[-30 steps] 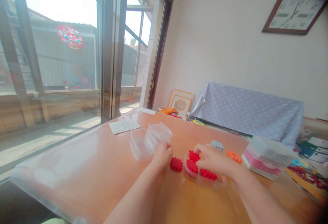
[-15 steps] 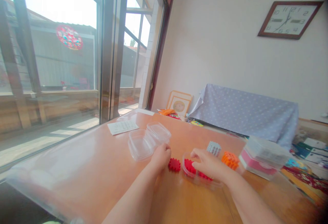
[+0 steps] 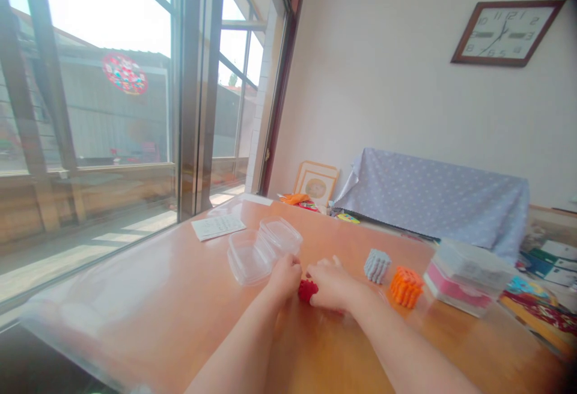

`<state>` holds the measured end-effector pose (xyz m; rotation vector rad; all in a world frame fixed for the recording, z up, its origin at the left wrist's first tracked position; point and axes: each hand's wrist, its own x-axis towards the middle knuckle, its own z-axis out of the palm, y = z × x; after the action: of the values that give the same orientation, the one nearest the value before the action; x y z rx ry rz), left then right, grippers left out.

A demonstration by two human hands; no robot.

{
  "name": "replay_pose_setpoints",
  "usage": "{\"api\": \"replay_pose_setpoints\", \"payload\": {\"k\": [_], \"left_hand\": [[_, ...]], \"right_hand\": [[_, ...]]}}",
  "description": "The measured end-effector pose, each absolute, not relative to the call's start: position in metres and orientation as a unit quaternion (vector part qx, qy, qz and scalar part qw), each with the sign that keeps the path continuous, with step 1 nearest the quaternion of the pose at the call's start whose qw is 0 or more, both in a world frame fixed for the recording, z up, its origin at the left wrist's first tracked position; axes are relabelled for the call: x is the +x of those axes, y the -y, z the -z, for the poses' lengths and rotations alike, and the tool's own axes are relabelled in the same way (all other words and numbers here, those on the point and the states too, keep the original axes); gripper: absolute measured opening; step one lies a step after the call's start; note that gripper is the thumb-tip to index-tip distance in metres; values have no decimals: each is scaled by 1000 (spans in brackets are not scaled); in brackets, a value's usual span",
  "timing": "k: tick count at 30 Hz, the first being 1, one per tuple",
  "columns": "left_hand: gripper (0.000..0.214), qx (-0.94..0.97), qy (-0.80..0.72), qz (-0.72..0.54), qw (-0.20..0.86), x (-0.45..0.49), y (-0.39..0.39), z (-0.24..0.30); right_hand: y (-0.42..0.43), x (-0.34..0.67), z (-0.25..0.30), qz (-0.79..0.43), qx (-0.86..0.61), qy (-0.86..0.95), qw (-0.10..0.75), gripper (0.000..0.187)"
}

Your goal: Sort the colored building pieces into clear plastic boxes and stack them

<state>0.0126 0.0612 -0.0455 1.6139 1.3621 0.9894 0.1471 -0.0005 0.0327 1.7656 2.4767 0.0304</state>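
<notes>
My right hand (image 3: 331, 283) reaches over a dark red block with toothed edges (image 3: 308, 291), thumb and fingers closed about it. Beside it, my left hand (image 3: 286, 275) has curled fingers; whether anything is in them is hidden. The left hand is close to a clear plastic container (image 3: 247, 259), which stands against a second clear container (image 3: 280, 235). A little red shows beneath my right hand, where most of what lies there is covered. To the right of that hand stand a grey stack of toothed pieces (image 3: 377, 266) and an orange stack (image 3: 406, 287).
A lidded clear box with a pink band (image 3: 466, 277) stands at the table's right. A printed paper (image 3: 219, 227) lies at the back left, near the window (image 3: 112, 112). Behind the wooden table (image 3: 171, 304) hangs a dotted cloth (image 3: 433, 193).
My right hand has moved left from the clear container with red pieces to the single red block beside my left hand. The left hand has barely moved.
</notes>
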Motion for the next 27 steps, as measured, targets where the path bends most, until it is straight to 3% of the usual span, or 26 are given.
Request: {"api": "replay_pose_setpoints", "payload": {"k": [7, 18, 27], "left_hand": [[19, 626, -539, -397, 401, 12, -63, 45], [18, 659, -528, -373, 385, 14, -65, 48], [18, 702, -507, -361, 347, 14, -62, 50]], "right_hand": [[0, 147, -30, 9, 593, -804, 32, 17], [21, 209, -65, 82, 613, -768, -165, 40], [36, 276, -47, 68, 688, -717, -88, 27]]}}
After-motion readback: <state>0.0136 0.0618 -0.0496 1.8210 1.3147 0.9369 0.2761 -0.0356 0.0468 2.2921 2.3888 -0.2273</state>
